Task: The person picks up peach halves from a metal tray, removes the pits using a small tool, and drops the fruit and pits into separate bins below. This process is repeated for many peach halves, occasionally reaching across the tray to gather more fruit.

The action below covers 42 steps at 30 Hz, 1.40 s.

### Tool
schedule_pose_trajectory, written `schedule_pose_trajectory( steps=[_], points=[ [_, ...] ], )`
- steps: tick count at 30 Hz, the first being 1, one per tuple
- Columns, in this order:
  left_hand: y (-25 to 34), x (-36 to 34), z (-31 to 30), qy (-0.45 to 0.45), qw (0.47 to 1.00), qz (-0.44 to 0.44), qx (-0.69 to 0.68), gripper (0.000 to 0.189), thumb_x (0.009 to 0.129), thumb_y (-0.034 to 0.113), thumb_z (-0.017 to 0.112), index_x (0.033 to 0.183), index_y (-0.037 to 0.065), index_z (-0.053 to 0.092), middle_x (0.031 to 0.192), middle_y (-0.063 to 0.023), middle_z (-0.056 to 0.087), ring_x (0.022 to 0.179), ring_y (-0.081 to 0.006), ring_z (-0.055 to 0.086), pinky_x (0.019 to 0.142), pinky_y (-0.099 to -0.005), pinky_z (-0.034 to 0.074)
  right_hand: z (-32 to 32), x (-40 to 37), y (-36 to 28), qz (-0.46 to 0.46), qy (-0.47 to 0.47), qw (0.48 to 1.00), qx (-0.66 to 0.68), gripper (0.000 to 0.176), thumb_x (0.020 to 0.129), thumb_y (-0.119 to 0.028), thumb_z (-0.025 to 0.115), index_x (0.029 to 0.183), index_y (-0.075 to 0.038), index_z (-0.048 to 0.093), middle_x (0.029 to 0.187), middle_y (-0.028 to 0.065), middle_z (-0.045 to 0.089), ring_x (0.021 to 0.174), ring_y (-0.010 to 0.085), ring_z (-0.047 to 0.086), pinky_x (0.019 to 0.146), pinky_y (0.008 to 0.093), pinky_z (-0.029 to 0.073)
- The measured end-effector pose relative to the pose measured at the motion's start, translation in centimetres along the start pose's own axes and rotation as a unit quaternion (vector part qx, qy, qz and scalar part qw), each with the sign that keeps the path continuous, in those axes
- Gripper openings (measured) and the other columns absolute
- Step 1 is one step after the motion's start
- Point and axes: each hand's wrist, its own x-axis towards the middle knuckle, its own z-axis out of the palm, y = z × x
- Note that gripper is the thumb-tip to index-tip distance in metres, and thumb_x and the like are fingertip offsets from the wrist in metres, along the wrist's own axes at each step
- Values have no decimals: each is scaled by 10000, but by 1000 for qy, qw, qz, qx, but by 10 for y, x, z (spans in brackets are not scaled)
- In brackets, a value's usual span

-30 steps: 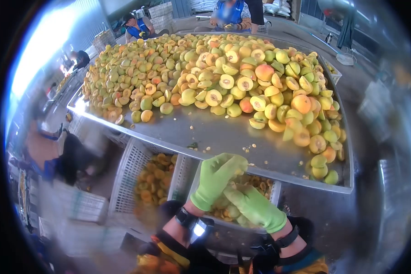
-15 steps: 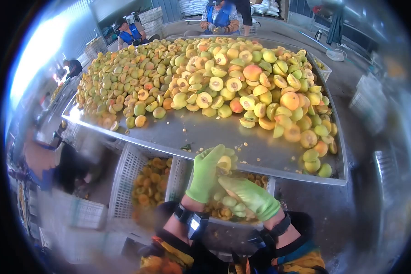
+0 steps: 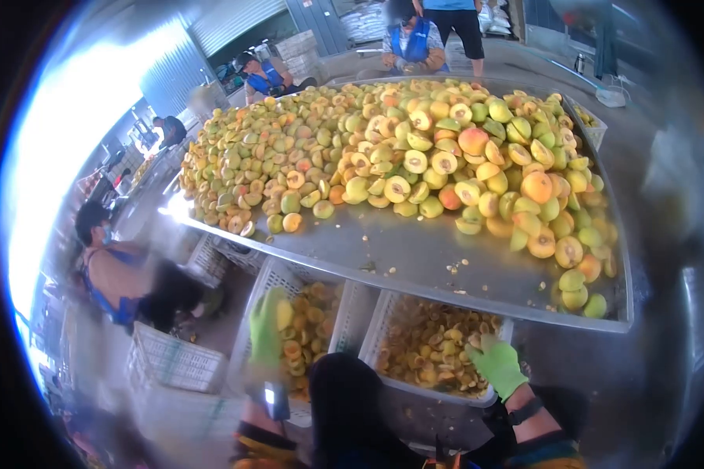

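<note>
My left hand (image 3: 265, 332), in a green glove and blurred, is over the left white crate (image 3: 260, 293). A yellow peach half (image 3: 284, 315) shows at its fingers, which are closed on it. That crate holds several more peach halves (image 3: 313, 320). At the right rim of the second crate (image 3: 375, 332) is my right hand (image 3: 496, 364), gloved in green. Its fingers point down and seem apart, their tips stained brownish; I make out nothing in them. Brown and yellow peach pieces (image 3: 434, 344) fill this crate.
A big metal table (image 3: 336, 250) bears a heap of whole and halved peaches (image 3: 414, 148). A person (image 3: 125, 266) sits at the left beside a white crate (image 3: 176, 356). Others (image 3: 414, 39) are beyond the table. My knee (image 3: 352, 399) stands between the crates.
My hands were together at the table's front edge around a piece of fruit. Now they are apart, the left over the left crate, the right over the second crate. The view has shifted.
</note>
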Motion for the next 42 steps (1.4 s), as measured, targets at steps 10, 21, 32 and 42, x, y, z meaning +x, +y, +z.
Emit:
schedule_pose_trajectory(
  steps=[10,21,32,42],
  points=[
    [43,147,210,-115,760,347,538,647,847,174,599,1456,126,386,1425,-66,513,1253,-292,530,975,-407,463,-9,3,-17,-67,-135,988,-15,215,905,-357,585,970,-163,653,781,98,671,735,328,668,624,479,515],
    [-10,219,272,-62,579,334,741,343,850,125,606,1193,112,609,873,-121,656,842,-286,652,679,-425,508,-16,32,-31,-50,-49,995,68,241,932,-353,577,929,-114,610,680,100,648,607,312,650,547,434,503],
    [24,-18,192,-308,918,-96,-232,443,967,224,558,1350,34,441,1117,-149,607,969,-303,639,839,-421,555,-62,32,-119,-29,5,945,326,228,944,-246,607,928,-19,596,688,184,589,621,311,621,530,391,462],
    [26,-45,199,-244,835,-230,-436,353,1026,336,428,1175,20,480,1142,-146,577,1020,-324,604,926,-467,509,-39,39,-140,-30,118,978,172,239,928,-226,643,852,-19,550,586,160,564,514,327,596,463,397,447]
  ],
)
